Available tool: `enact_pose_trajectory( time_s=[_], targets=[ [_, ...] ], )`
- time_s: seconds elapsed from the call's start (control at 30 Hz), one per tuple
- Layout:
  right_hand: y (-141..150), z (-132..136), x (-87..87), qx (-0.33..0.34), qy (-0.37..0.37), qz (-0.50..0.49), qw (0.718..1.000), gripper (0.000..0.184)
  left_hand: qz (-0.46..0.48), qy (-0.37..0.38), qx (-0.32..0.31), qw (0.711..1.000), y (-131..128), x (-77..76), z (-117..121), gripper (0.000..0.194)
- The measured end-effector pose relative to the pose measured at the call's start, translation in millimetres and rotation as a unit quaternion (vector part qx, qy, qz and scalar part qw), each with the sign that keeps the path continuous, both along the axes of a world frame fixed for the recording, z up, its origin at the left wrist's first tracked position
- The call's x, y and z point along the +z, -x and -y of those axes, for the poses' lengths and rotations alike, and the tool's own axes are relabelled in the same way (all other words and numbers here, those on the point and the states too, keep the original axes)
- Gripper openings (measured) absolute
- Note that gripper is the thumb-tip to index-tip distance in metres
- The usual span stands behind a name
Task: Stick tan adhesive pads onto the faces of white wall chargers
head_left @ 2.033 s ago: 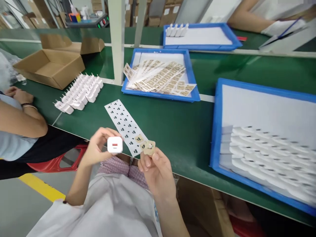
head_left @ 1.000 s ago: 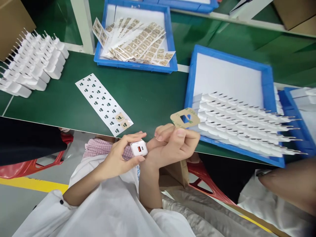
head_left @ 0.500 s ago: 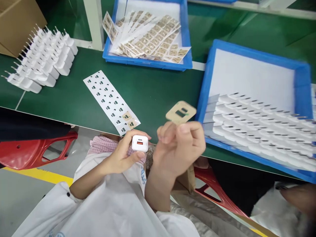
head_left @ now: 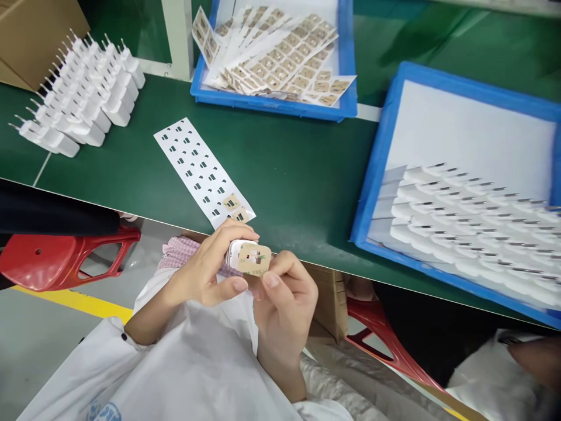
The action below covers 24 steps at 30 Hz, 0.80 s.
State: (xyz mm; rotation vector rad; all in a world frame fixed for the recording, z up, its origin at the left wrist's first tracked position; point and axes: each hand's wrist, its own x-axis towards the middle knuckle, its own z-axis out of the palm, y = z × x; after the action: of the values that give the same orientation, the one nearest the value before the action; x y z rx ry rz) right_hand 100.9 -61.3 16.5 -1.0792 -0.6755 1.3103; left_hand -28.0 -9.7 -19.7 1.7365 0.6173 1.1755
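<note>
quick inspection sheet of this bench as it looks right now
surface: green bench, firm and flat
job's things: white charger held in left hand; tan sticker pressed onto its face by right hand
clutter: sticker backing sheet; loose chargers; blue tray of sticker sheets; blue tray of finished chargers
grippers: both hands gripping
cables: nothing seen
surroundings: red stool, cardboard box, another person's sleeve

The sticker sheet point(head_left: 202, 171) lies on the table point(head_left: 289, 169), just behind the two hands. Loose chargers point(head_left: 81, 96) stand to its left. A tray of sticker sheets point(head_left: 346, 70) sits behind it. A tray of chargers point(head_left: 372, 175) sits on the right.
</note>
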Motion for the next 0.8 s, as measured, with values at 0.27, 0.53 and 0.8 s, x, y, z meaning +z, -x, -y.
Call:
enact_pose_trajectory(
  time_s=[0.27,0.53,0.8],
  targets=[
    [0.1,3.5,1.3,0.011,-0.015,-0.012,1.0,0.036,-0.005,-0.013,-0.004,1.0,0.1,5.1,0.7,0.047],
    [-0.3,5.3,1.3,0.016,-0.006,0.012,1.0,0.038,-0.003,-0.025,-0.01,1.0,-0.7,9.7,0.2,0.044],
    [-0.3,3.9,0.9,0.017,-0.016,0.003,1.0,0.035,0.0,-0.018,-0.011,1.0,-0.6,10.7,0.6,0.045]
  ],
)
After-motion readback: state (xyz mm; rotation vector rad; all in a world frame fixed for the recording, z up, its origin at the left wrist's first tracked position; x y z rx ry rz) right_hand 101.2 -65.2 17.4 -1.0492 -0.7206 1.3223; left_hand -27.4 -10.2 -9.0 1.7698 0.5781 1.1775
